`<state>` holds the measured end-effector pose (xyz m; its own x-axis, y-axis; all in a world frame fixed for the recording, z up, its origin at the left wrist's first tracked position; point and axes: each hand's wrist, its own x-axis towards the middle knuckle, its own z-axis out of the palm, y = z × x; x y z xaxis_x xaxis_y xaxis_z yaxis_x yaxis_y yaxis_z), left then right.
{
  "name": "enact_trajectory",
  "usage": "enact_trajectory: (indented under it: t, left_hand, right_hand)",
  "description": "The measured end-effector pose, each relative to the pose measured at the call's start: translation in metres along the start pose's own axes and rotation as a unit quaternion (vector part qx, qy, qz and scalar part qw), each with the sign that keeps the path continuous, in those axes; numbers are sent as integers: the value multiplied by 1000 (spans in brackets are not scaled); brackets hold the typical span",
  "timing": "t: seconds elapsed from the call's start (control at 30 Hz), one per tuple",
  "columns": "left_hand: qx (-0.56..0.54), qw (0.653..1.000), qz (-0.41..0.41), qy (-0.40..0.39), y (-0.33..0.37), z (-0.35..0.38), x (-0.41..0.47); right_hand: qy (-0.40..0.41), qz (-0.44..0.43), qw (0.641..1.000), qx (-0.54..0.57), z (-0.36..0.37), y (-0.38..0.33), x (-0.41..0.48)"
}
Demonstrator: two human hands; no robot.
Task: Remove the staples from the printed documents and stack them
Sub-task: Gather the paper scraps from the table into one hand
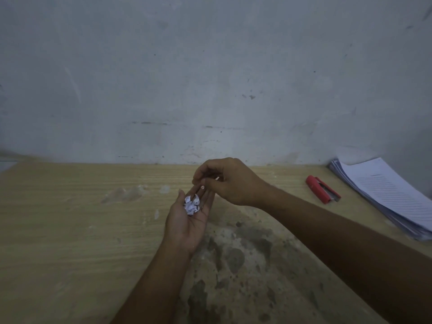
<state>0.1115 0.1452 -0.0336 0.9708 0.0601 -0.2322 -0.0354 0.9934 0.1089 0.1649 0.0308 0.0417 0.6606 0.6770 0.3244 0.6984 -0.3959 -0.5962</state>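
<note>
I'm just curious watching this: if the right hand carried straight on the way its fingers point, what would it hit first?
Most likely the left hand: the right hand points down at its upturned fingers, just beyond the crumpled paper scraps on the palm. Depth is hard to judge.

Far right, stack of printed documents [383, 190]: right side cut off by picture edge, print on top sheet too blurred to read. Under right hand [230, 181], tiny pale speck [202, 187] pinched at fingertips, too small to identify. Fingertips of left hand [189, 216] hidden behind right hand. In left palm, crumpled paper scraps [192, 204]: count, markings unclear. Beside stack, red tool [322, 189]: metal end too small to make out. Both forearms cut off by picture edges; likewise counter [70, 230] at near, left sides.
</note>
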Motion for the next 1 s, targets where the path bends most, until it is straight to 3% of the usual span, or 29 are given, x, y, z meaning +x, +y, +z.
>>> enact_trajectory:
  t: [0.27, 0.4, 0.63, 0.83, 1.0]
  left_hand:
    - [14, 1000, -14, -3, 1, 1, -2]
    - [15, 1000, -14, -6, 1, 0, -1]
    - [37, 999, -12, -25, 1, 1, -4]
    - [38, 999, -6, -22, 1, 0, -4]
    - [42, 999, -2, -12, 1, 0, -3]
  right_hand:
    - [43, 27, 999, 13, -15, 9, -3]
    - [70, 79, 992, -63, -29, 32, -7]
    - [23, 180, 970, -163, -32, 79, -28]
    - [-89, 129, 954, -257, -17, 91, -38]
    - [-88, 114, 954, -262, -18, 91, -39]
